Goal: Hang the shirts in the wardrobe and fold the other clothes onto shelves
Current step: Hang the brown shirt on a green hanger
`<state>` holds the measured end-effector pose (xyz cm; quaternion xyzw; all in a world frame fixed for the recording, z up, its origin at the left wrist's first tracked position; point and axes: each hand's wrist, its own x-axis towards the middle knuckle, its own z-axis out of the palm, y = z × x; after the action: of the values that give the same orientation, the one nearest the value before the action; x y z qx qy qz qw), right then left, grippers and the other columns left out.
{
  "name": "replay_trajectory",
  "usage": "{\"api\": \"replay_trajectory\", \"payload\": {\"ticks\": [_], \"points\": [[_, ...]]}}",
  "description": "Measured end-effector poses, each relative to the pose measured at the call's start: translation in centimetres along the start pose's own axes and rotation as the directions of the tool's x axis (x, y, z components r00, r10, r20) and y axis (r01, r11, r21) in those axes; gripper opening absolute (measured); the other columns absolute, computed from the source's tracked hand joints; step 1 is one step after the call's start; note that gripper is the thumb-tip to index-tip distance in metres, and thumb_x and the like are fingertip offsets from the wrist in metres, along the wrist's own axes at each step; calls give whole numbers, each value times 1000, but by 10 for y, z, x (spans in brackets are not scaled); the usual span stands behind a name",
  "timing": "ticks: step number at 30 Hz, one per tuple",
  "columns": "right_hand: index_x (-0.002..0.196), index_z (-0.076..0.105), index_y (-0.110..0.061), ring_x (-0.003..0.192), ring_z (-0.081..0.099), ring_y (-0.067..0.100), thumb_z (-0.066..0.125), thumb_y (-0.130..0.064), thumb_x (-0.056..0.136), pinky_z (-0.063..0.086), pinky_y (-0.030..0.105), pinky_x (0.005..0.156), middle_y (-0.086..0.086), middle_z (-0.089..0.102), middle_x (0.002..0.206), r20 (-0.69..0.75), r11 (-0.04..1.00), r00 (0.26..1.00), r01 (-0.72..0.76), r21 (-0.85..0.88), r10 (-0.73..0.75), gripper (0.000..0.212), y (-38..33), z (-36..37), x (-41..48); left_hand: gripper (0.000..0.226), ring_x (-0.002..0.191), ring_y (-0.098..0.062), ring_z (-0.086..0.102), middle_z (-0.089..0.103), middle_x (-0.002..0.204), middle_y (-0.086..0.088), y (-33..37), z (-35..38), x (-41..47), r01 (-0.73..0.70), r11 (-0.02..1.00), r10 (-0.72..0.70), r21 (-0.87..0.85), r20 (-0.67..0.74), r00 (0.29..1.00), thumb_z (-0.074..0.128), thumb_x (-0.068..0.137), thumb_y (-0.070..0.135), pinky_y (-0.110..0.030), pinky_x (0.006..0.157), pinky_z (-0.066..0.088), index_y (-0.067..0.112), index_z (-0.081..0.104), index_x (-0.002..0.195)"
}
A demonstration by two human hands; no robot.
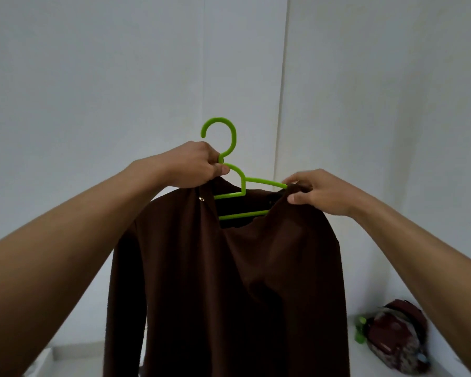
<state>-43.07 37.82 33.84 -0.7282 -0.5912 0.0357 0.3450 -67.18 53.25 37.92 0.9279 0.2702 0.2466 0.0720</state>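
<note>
A dark brown long-sleeved shirt [229,281] hangs in front of me on a bright green plastic hanger [230,148]. My left hand [195,164] grips the hanger at the base of its hook, together with the shirt's left shoulder. My right hand [313,193] pinches the shirt's neckline over the hanger's right arm. The hanger's hook points up and left, free in the air. Both crossbars of the hanger show through the open neck. The shirt's lower part runs out of view at the bottom.
White walls [120,77] meet in a corner straight ahead. At the lower right a pile of dark red patterned clothes [397,341] lies on a white surface [370,360], with another green hanger [360,330] beside it.
</note>
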Motion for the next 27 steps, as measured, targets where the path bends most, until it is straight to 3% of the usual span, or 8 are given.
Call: {"api": "replay_trajectory", "payload": {"ticks": [5,11,13,16,18,21,24,27], "points": [[93,77,-20,83,74,11,76,0,84,55,21,81,-1,79,86,-63,983,997,58,174,-47,22,-1,11,1,35,74,-12,54,58,76,3,1,2,2,3,1000,-3,4,54,999,55,99,44,-32,68,39,18,62,78],[112,75,-20,101,71,4,70,4,88,50,21,99,-4,78,101,-42,961,985,170,216,-165,34,-18,32,7,33,84,-18,60,64,84,-1,8,13,5,-12,999,7,46,114,994,55,100,43,-35,78,45,15,67,85],[123,66,-28,108,68,6,74,-8,88,52,26,99,-6,73,114,-46,964,987,160,212,-154,41,-16,28,8,33,78,-17,58,62,78,0,3,11,5,-7,1000,7,-1,78,997,57,99,41,-32,72,43,15,67,82],[115,61,-32,100,66,10,88,-38,72,56,32,85,-9,63,112,-112,997,994,1,82,8,51,-3,17,4,35,67,-16,51,55,68,0,-6,3,2,0,997,2,-72,23,1000,59,98,39,-30,63,38,15,66,75],[103,64,-28,91,68,13,89,-35,71,55,31,76,-7,67,101,-163,999,986,-41,27,45,41,8,17,3,35,64,-14,49,52,65,1,-10,1,1,1,996,0,-90,12,1000,60,98,39,-30,61,36,15,65,73],[87,72,-23,84,71,16,84,-18,78,54,32,78,-4,74,85,-267,994,964,36,107,-6,16,18,21,4,36,64,-14,48,50,65,1,-9,1,3,-12,995,13,-103,9,1000,59,98,41,-30,62,35,16,62,71],[91,78,-18,80,74,16,77,-11,85,58,27,78,1,78,83,-198,961,980,76,266,-22,9,14,18,0,37,65,-15,48,51,67,2,-6,0,4,-4,995,6,-105,19,1000,58,98,42,-30,62,36,17,61,71],[101,80,-19,88,75,15,75,-14,89,59,24,83,0,79,89,-65,972,997,63,224,-50,14,2,11,2,30,82,-14,62,66,81,3,-1,4,6,-8,986,16,-167,46,999,59,99,41,-30,78,47,16,69,85]]}}
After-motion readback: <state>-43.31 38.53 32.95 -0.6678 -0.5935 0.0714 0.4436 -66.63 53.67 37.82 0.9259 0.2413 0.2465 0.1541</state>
